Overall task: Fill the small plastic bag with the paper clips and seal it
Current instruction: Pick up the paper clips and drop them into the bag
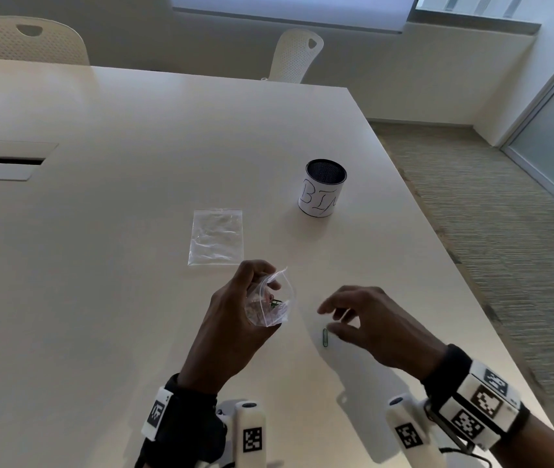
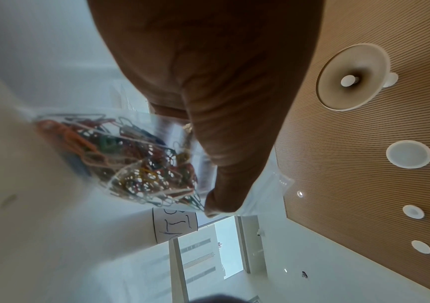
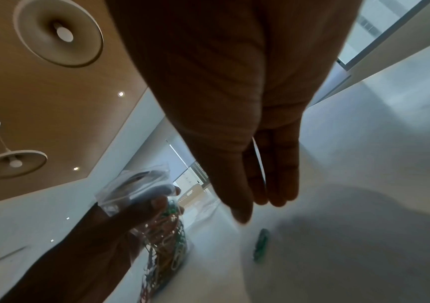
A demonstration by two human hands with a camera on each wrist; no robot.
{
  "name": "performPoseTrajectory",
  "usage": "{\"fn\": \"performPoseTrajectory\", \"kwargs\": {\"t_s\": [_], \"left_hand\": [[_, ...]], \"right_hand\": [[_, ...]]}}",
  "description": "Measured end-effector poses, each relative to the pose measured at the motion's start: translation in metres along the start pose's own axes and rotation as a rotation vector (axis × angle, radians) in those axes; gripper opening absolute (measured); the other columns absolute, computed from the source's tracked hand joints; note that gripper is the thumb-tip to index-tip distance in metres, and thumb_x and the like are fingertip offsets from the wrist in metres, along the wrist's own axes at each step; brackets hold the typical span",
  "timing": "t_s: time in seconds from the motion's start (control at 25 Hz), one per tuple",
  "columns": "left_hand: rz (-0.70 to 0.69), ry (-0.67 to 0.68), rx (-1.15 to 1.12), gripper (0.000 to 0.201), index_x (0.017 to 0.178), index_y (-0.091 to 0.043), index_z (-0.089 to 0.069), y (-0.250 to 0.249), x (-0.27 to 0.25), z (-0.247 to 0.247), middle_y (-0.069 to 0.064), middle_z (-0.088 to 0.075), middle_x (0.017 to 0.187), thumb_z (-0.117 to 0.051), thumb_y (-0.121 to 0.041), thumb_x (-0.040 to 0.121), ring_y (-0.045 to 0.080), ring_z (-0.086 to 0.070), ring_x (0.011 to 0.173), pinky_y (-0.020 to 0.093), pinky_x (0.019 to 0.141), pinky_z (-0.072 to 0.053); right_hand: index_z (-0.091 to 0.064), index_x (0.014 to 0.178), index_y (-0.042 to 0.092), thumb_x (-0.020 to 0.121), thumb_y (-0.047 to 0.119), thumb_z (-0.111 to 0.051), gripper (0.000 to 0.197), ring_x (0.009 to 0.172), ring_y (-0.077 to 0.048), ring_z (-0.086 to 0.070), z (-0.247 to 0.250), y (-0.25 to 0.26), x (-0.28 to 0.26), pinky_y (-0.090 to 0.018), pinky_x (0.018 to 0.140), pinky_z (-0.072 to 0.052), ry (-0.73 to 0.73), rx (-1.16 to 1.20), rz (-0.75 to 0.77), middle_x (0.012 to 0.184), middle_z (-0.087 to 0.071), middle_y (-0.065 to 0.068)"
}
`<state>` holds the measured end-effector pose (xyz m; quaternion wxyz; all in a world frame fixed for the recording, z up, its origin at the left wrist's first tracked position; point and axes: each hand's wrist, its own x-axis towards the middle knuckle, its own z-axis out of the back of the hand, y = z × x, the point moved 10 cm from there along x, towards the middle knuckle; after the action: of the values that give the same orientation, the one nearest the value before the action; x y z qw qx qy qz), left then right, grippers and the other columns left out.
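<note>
Filling is nearly finishing, to judge by the table: the left hand [image 1: 231,319] is gripping the small plastic bag [image 1: 274,307] just above the tabletop, fingers and thumb curling round it with the mouth facing up and gaping toward one o'clock. In the left wrist view the paper clips [image 2: 141,164] are crowding the bag's lower half in a tangle of colours. One green paper clip [image 1: 325,337] is lying loose on the table [image 1: 134,298], near the bag at its four o'clock. The right hand [image 1: 370,324] is hovering over that clip with fingers relaxed and spread, holding nothing, the thumb tip just beside it.

Next, I judge, the right hand is needing a fine pinch on the thin, flat clip, then a drop through the held-open mouth before the strip is pressed closed.

At twelve o'clock from the bag a second clear bag [image 1: 216,237] is lying flat; a labelled cup [image 1: 323,192] is standing at one o'clock.
</note>
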<state>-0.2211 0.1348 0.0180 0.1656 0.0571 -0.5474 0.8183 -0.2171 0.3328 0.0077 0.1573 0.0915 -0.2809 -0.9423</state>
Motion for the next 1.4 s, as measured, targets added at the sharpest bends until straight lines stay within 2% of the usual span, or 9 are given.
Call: {"fn": "performPoseTrajectory", "kwargs": {"t_s": [0.08, 0.16, 0.36, 0.68, 0.88, 0.96, 1.04, 1.16, 1.4], "left_hand": [[0.000, 0.002, 0.000, 0.052, 0.118, -0.024, -0.057, 0.000, 0.000, -0.001, -0.011, -0.073, 0.104, -0.090, -0.012, 0.079, 0.014, -0.072, 0.094, 0.013, 0.076, -0.053], [0.000, 0.006, 0.004, 0.054, 0.119, -0.025, -0.057, 0.000, 0.000, -0.001, -0.011, -0.073, 0.105, -0.090, -0.013, 0.078, 0.014, -0.072, 0.095, 0.012, 0.076, -0.053], [0.003, 0.012, -0.004, 0.054, 0.119, -0.023, -0.058, -0.001, 0.000, -0.002, -0.011, -0.073, 0.105, -0.090, -0.010, 0.078, 0.013, -0.072, 0.095, 0.012, 0.077, -0.053], [-0.010, 0.027, 0.011, 0.055, 0.120, -0.022, -0.056, -0.002, -0.001, -0.003, -0.011, -0.072, 0.107, -0.089, -0.008, 0.078, 0.016, -0.072, 0.096, 0.028, 0.077, -0.060], [0.011, 0.016, -0.001, 0.054, 0.119, -0.024, -0.056, 0.002, 0.000, -0.002, -0.010, -0.073, 0.107, -0.088, -0.007, 0.079, 0.016, -0.072, 0.095, 0.033, 0.078, -0.061], [0.015, 0.012, -0.007, 0.053, 0.119, -0.025, -0.056, 0.002, 0.000, -0.002, -0.010, -0.072, 0.107, -0.088, -0.007, 0.079, 0.016, -0.072, 0.095, 0.031, 0.078, -0.061], [0.016, 0.007, -0.012, 0.051, 0.118, -0.025, -0.057, 0.001, 0.000, -0.001, -0.010, -0.072, 0.106, -0.088, -0.009, 0.080, 0.015, -0.072, 0.094, 0.026, 0.078, -0.060], [0.009, 0.003, -0.005, 0.049, 0.117, -0.024, -0.057, 0.000, -0.001, -0.001, -0.010, -0.073, 0.105, -0.088, -0.013, 0.081, 0.015, -0.073, 0.093, 0.020, 0.077, -0.058], [-0.005, 0.004, 0.036, 0.052, 0.118, -0.025, -0.057, -0.004, -0.001, -0.002, -0.019, -0.070, 0.101, -0.088, -0.013, 0.079, 0.007, -0.070, 0.090, 0.006, 0.070, -0.048]], "right_hand": [[-0.077, 0.111, 0.029, 0.088, 0.028, -0.082, 0.023, 0.089, -0.003, -0.069, -0.015, -0.007, -0.007, -0.024, 0.081, -0.059, 0.112, -0.070, -0.015, 0.110, -0.068, 0.016], [-0.078, 0.103, 0.029, 0.086, 0.027, -0.083, 0.018, 0.087, -0.003, -0.069, -0.021, -0.003, -0.010, -0.021, 0.079, -0.058, 0.108, -0.063, 0.009, 0.108, -0.066, 0.017], [-0.077, 0.085, 0.025, 0.085, 0.014, -0.083, 0.012, 0.080, -0.007, -0.067, -0.025, -0.001, -0.004, -0.027, 0.075, -0.057, 0.051, -0.061, -0.017, 0.096, -0.067, 0.012], [-0.066, 0.101, 0.021, 0.092, 0.018, -0.076, 0.014, 0.086, -0.008, -0.050, -0.030, 0.003, 0.008, -0.010, 0.066, -0.034, 0.219, -0.183, -0.035, 0.097, -0.053, 0.011], [-0.072, 0.094, 0.019, 0.094, 0.024, -0.075, 0.006, 0.082, -0.008, -0.052, -0.031, 0.002, 0.007, -0.017, 0.068, -0.039, 0.237, -0.218, -0.035, 0.096, -0.057, 0.008], [-0.069, 0.089, 0.019, 0.095, 0.023, -0.074, 0.009, 0.081, -0.013, -0.058, -0.023, 0.006, 0.004, -0.029, 0.073, -0.049, 0.165, -0.163, -0.021, 0.093, -0.062, 0.008], [-0.068, 0.084, 0.018, 0.093, 0.018, -0.077, 0.013, 0.076, -0.015, -0.064, 0.004, 0.021, 0.000, -0.036, 0.073, -0.056, -0.078, 0.028, 0.046, 0.083, -0.068, 0.006], [-0.074, 0.083, 0.015, 0.087, 0.009, -0.082, 0.011, 0.074, -0.013, -0.069, 0.044, 0.054, -0.010, -0.024, 0.073, -0.056, -0.391, 0.265, 0.178, 0.079, -0.072, 0.005], [-0.082, 0.102, 0.012, 0.093, 0.008, -0.076, 0.011, 0.085, -0.009, -0.075, 0.038, 0.091, 0.004, -0.031, 0.077, -0.061, -0.338, 0.249, 0.327, 0.096, -0.079, 0.004]]}}
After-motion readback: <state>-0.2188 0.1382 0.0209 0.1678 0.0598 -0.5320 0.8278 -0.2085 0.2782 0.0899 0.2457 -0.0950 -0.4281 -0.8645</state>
